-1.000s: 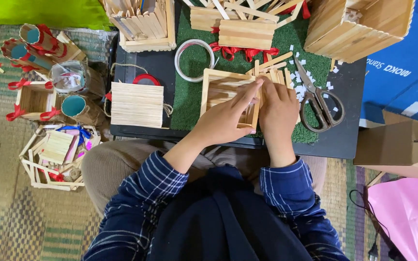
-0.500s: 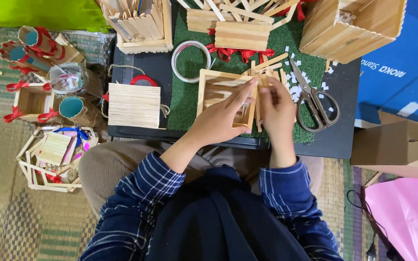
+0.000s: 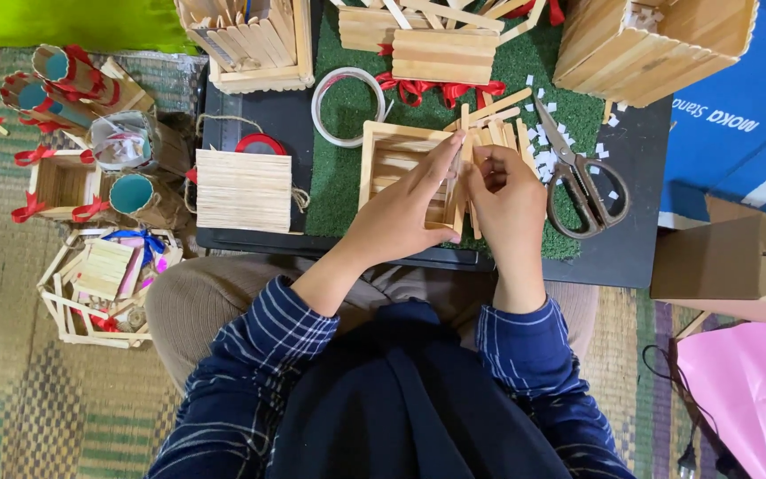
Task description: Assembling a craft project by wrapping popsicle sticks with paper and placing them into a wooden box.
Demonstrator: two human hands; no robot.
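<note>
The person sits at a low black table (image 3: 631,239) with a patch of green turf mat (image 3: 347,191) on it, and both hands meet over a small open box frame of wooden sticks (image 3: 392,160) lying on that mat. The left hand (image 3: 405,208) lies across the frame's lower right part, fingers stretched up along its right edge, pinching a single wooden stick (image 3: 463,155) that stands roughly upright in the picture, its long axis running away from the body along that edge. The right hand (image 3: 507,200) sits just to the right of the stick, fingers curled in toward it and touching it near the middle; whether it grips the stick or only steadies it cannot be told. The stick lies between the two hands, closer to the left fingertips at its upper end. More loose sticks (image 3: 503,133) lie fanned just beyond the right hand, touching the frame's right side. Scissors (image 3: 578,182) rest on the mat edge close to the right hand, amid white paper scraps. A roll of clear tape (image 3: 347,106) lies above the frame to the left, and a flat panel of joined sticks (image 3: 243,189) lies well to the left of the left forearm
</note>
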